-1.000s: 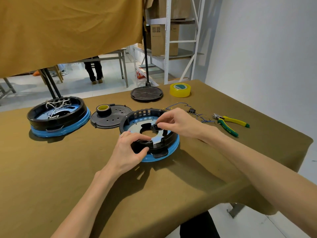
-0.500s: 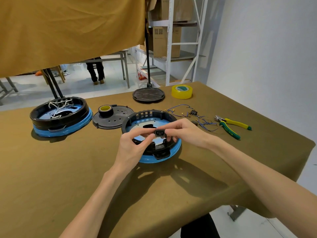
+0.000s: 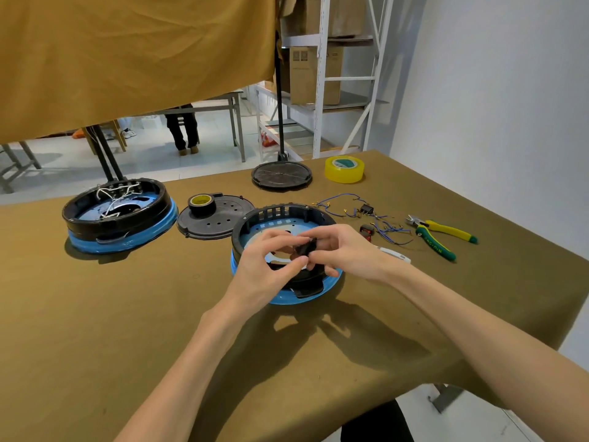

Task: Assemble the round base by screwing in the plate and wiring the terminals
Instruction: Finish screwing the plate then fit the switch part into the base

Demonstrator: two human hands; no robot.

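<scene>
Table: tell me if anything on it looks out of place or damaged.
Nothing stands out. Both hands hold a small black part over the round base; the wires, pliers and tape rolls lie loose but tidy.

black-and-blue round base (image 3: 288, 215), yellow tape roll (image 3: 344, 169), olive tablecloth (image 3: 95, 314)

Two round bases stand on the table: one (image 3: 119, 215) at nine o'clock, one (image 3: 283, 218) at centre. Two flat black discs (image 3: 220, 218) (image 3: 281, 174), two tape rolls (image 3: 201, 205) (image 3: 344, 169), and one pair of pliers (image 3: 441, 236) at three o'clock.
</scene>
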